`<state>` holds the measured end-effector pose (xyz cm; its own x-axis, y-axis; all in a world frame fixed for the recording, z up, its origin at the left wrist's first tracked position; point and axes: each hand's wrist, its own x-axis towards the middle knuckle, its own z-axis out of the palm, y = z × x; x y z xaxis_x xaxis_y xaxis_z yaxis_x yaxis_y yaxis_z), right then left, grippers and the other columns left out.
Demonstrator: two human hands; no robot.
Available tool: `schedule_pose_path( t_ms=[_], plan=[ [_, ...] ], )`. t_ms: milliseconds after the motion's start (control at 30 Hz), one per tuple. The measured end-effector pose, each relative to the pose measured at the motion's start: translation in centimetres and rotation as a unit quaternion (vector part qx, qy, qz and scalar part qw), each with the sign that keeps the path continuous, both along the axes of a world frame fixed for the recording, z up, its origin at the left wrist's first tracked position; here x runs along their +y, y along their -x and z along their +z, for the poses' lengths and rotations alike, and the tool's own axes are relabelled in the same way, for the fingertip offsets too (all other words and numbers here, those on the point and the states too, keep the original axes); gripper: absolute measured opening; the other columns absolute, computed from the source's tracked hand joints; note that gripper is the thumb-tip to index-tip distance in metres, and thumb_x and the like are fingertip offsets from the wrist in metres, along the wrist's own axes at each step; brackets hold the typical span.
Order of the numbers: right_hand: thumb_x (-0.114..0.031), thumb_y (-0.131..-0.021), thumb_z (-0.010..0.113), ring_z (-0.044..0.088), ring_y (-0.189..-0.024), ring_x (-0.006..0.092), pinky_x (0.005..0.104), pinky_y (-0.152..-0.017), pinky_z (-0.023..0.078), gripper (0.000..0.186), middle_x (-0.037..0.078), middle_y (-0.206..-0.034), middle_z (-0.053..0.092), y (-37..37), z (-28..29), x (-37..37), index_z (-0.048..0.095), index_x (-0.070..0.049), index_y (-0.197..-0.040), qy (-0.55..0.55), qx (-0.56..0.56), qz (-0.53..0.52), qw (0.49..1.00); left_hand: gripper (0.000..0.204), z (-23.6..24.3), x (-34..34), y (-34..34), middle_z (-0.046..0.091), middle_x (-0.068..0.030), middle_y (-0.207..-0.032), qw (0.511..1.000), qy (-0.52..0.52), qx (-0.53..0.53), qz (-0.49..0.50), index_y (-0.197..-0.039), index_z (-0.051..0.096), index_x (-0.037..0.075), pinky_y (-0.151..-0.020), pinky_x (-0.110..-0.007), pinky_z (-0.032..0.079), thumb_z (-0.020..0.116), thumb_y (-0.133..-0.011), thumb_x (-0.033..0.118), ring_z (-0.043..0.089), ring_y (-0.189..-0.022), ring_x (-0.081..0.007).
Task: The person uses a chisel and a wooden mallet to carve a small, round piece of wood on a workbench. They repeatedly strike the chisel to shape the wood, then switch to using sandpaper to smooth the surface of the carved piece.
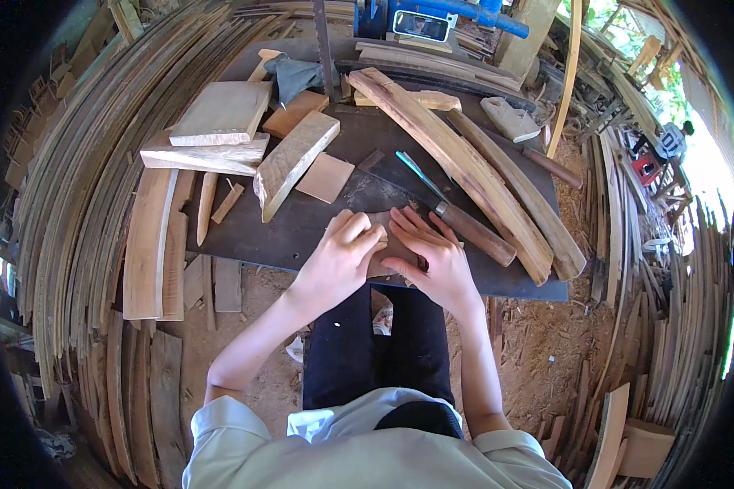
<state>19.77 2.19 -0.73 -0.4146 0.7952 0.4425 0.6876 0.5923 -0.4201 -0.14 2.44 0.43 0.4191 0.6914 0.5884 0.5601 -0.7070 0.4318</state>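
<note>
At the near edge of the dark tabletop (245, 236), both hands are on a flat brown piece (381, 266), largely covered by them. My left hand (347, 248) is closed, its fingers curled together over the piece's left side; what they pinch is hidden. My right hand (434, 259) lies with fingers stretched out across the right side, thumb apart and pointing left. Just beyond the right fingertips is a blade tool with a round wooden handle (479, 234) and a metal collar. A teal pen-like stick (418, 173) lies beside its blade, and a square tan wood piece (325, 178) is farther left.
Thick wood blocks (224, 112) are stacked at the table's left, beside a slanted block (298, 163). Two long curved beams (453, 171) cross the right side. A phone (422, 26) stands at the back. Long planks (81, 204) line the left; a person (670, 145) is far right.
</note>
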Motion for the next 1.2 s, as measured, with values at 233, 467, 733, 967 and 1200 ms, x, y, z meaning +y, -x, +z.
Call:
schedule_pose_path(
  t_ms=[233, 467, 733, 967, 1200],
  plan=[
    [-0.042, -0.083, 0.072, 0.050, -0.132, 0.0242, 0.0481, -0.111, 0.036, 0.054, 0.008, -0.136, 0.059, 0.2, -0.5, -0.2, 0.064, -0.006, -0.123, -0.004, 0.005, -0.006, 1.000, 0.012, 0.0, -0.3, -0.1, 0.050, -0.0098, -0.082, 1.000, -0.001, 0.006, -0.024, -0.091, 0.063, 0.002, -0.074, -0.040, 0.047, 0.066, -0.081, -0.002, 0.055, -0.081, -0.0285],
    [-0.036, -0.081, 0.075, 0.049, -0.133, 0.0260, 0.0480, -0.111, 0.035, 0.055, 0.009, -0.136, 0.059, 0.2, -0.1, 0.0, 0.064, -0.005, -0.125, 0.001, 0.013, -0.004, 1.000, 0.010, 0.3, 0.5, 0.1, 0.051, -0.0107, -0.084, 1.000, 0.014, 0.013, 0.005, -0.090, 0.061, 0.001, -0.077, -0.041, 0.048, 0.066, -0.081, 0.000, 0.055, -0.084, -0.0295],
    [-0.041, -0.085, 0.071, 0.048, -0.134, 0.0253, 0.0475, -0.112, 0.034, 0.052, 0.008, -0.137, 0.058, 0.2, -0.3, 0.0, 0.065, -0.006, -0.123, -0.001, 0.010, -0.005, 1.000, 0.009, -0.1, 1.2, 0.6, 0.054, -0.0096, -0.082, 0.999, 0.038, -0.017, -0.012, -0.088, 0.064, 0.002, -0.073, -0.039, 0.047, 0.069, -0.081, 0.002, 0.056, -0.080, -0.0282],
    [-0.040, -0.083, 0.072, 0.050, -0.132, 0.0257, 0.0476, -0.111, 0.036, 0.052, 0.008, -0.136, 0.059, 0.3, -0.2, -0.1, 0.065, -0.006, -0.122, -0.004, 0.007, -0.010, 1.000, 0.009, 0.0, 1.5, 0.6, 0.055, -0.0098, -0.081, 0.998, 0.047, -0.042, -0.011, -0.089, 0.066, 0.003, -0.072, -0.039, 0.047, 0.069, -0.080, 0.001, 0.056, -0.081, -0.0281],
    [-0.040, -0.082, 0.074, 0.050, -0.132, 0.0251, 0.0470, -0.111, 0.037, 0.052, 0.008, -0.136, 0.059, 0.3, -0.4, -0.1, 0.066, -0.006, -0.121, -0.010, 0.007, -0.013, 1.000, 0.009, -0.2, 1.6, 0.8, 0.054, -0.0091, -0.081, 0.996, 0.069, -0.053, -0.009, -0.089, 0.065, 0.002, -0.072, -0.039, 0.046, 0.069, -0.081, 0.001, 0.056, -0.082, -0.0282]
  ],
)
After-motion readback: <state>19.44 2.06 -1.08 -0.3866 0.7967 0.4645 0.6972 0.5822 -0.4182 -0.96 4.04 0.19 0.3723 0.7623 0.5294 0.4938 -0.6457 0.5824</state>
